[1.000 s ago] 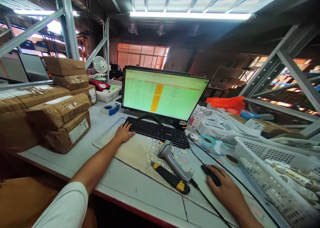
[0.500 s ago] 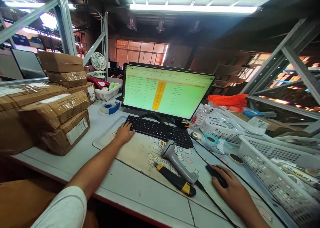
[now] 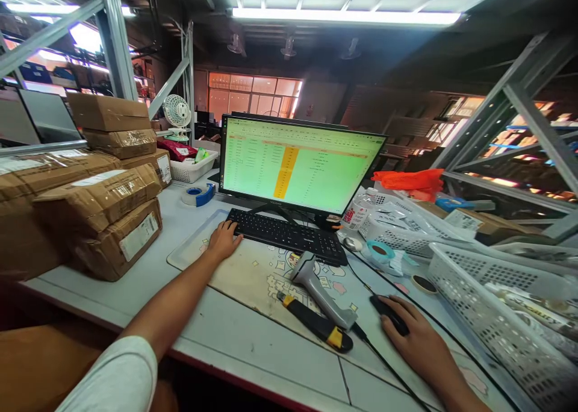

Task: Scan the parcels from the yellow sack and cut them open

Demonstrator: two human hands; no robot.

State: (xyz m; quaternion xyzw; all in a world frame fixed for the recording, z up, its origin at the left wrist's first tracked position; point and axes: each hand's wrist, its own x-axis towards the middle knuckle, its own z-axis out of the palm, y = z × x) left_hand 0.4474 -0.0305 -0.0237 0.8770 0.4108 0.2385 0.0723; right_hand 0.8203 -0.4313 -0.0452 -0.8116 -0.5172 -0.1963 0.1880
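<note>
My left hand (image 3: 223, 239) rests on the left end of a black keyboard (image 3: 289, 235), fingers curled loosely over the keys. My right hand (image 3: 413, 338) lies over a black mouse (image 3: 387, 313) on the desk mat, fingers wrapped round it. In front of me a monitor (image 3: 298, 164) shows a green spreadsheet with an orange column. A grey barcode scanner (image 3: 320, 289) and a black and yellow utility knife (image 3: 315, 322) lie on the mat between my hands.
Taped cardboard parcels (image 3: 97, 213) are stacked at the left. A tape dispenser (image 3: 198, 194) and a small fan (image 3: 177, 114) stand behind them. White plastic baskets (image 3: 487, 315) with packets fill the right side. Metal shelving frames both sides.
The view has shifted slightly. Both hands stay where they were, on the keyboard and on the mouse.
</note>
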